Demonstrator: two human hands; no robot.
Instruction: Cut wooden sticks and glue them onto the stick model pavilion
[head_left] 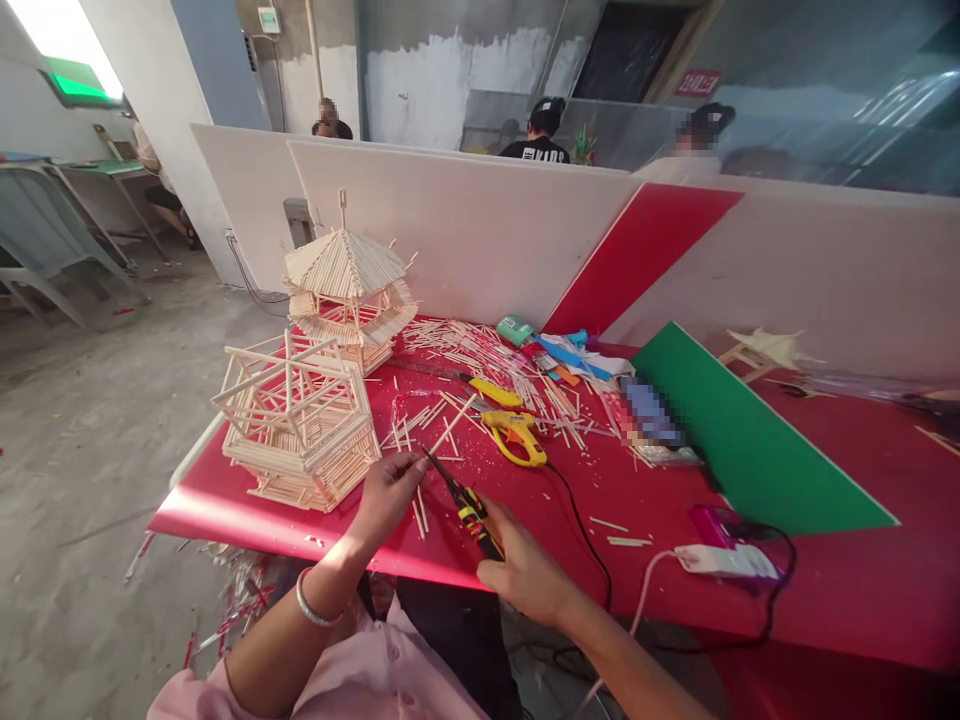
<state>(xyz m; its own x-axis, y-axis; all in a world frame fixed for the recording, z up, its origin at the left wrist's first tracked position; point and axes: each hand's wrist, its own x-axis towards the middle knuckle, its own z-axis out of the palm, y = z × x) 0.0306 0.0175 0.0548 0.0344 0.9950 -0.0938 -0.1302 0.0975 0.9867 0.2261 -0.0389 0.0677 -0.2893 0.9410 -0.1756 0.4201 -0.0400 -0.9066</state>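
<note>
My right hand (525, 572) is closed round the yellow-and-black handles of a small pair of cutters (463, 502), whose dark tip points up-left. My left hand (386, 493) pinches a thin wooden stick at that tip, just beside an open-framed stick house (296, 420) on the red table (825, 590). A second stick house with a finished roof (349, 295) stands behind it. Loose sticks (480, 365) lie scattered across the table's middle.
Yellow scissors (516, 437) and a yellow-handled tool (491, 392) lie among the sticks. A green board (739, 435) leans at right, with a power strip (724, 560) and cables in front. A white and red partition (525, 235) backs the table; people sit beyond it.
</note>
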